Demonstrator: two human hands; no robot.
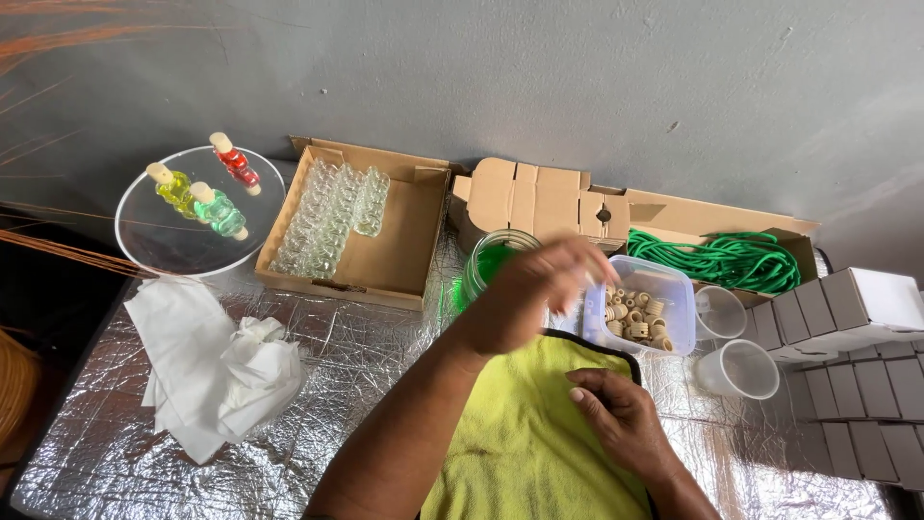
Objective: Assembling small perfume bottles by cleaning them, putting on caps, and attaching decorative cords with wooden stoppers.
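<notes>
Hands over yellow cloth, foil-covered counter.
We log, near to far: right hand [621, 419] loosely curled, empty, resting on the cloth [525, 443]; left hand [539, 289] blurred, grip unreadable, beside the tub [647, 308] of rings; green jar [491, 262]; tray [356, 226] of bottles.

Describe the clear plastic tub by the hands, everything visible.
The clear rectangular plastic tub stands upright and lidless on the silver foil-covered table, at the yellow cloth's far right corner. It holds small cream ribbed rings. The blurred left hand overlaps its left rim; whether they touch is unclear. Two clear cups sit to its right.
</notes>
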